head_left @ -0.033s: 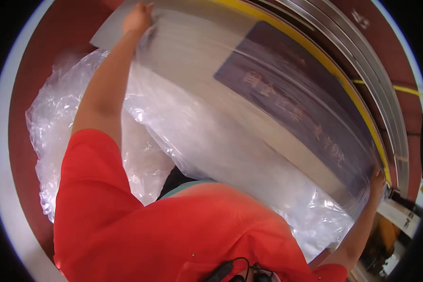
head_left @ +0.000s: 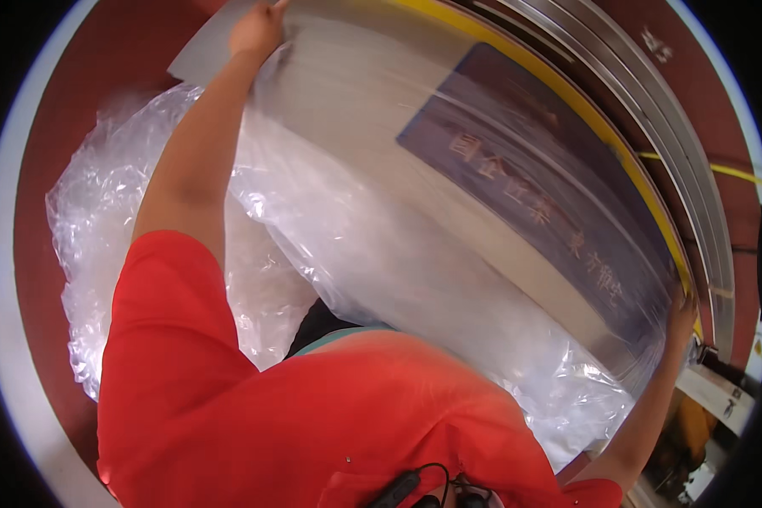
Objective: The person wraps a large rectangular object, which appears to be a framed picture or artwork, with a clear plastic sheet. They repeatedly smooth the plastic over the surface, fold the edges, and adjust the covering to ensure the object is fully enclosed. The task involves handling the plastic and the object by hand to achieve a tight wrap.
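Note:
A large flat panel point(head_left: 347, 76) with a dark blue block of lettering and a yellow strip along its far edge lies before me. Clear plastic film point(head_left: 372, 229) covers much of it and bunches up toward my body. At the far left, my left hand point(head_left: 258, 32) is closed on the film over the panel, its arm stretched out. My right hand point(head_left: 681, 317) grips the film at the panel's right end, where creases run toward it; its fingers are partly blurred. Loose crumpled film point(head_left: 135, 195) spreads beside my left arm.
Long metal rails point(head_left: 643, 93) curve along the panel's far side. Dark red floor point(head_left: 46, 212) shows at the left, with a yellow line point(head_left: 737, 173) at the far right. White and orange equipment point(head_left: 703, 415) stands at the lower right.
The view has shifted a little, so the panel and my left hand appear slightly farther right. Both hands keep their places on the film.

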The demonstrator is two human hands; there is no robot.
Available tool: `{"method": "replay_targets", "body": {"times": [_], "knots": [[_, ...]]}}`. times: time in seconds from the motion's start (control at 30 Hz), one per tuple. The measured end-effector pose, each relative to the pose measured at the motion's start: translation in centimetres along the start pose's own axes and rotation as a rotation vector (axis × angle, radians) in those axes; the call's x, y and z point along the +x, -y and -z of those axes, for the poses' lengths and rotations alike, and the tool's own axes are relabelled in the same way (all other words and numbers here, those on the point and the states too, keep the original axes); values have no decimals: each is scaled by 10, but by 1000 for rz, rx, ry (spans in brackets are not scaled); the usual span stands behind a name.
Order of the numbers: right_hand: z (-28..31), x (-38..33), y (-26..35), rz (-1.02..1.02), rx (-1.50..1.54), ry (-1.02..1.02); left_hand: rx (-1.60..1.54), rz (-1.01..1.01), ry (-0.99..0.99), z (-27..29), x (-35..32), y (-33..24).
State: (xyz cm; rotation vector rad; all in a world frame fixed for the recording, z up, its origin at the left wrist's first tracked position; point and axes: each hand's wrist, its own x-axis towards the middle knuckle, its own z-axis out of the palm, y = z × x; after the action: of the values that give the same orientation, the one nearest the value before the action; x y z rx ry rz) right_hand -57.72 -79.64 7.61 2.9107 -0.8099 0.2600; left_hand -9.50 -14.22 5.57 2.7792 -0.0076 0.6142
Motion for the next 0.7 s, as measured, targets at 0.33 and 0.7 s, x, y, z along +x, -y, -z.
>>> {"method": "replay_targets", "body": {"times": [0.33, 0.7], "knots": [[91, -47, 553, 522, 1458, 1011, -694, -10, 351, -20, 18, 61], [113, -45, 458, 926, 1935, 1249, -383, 87, 209, 0, 4, 62]]}}
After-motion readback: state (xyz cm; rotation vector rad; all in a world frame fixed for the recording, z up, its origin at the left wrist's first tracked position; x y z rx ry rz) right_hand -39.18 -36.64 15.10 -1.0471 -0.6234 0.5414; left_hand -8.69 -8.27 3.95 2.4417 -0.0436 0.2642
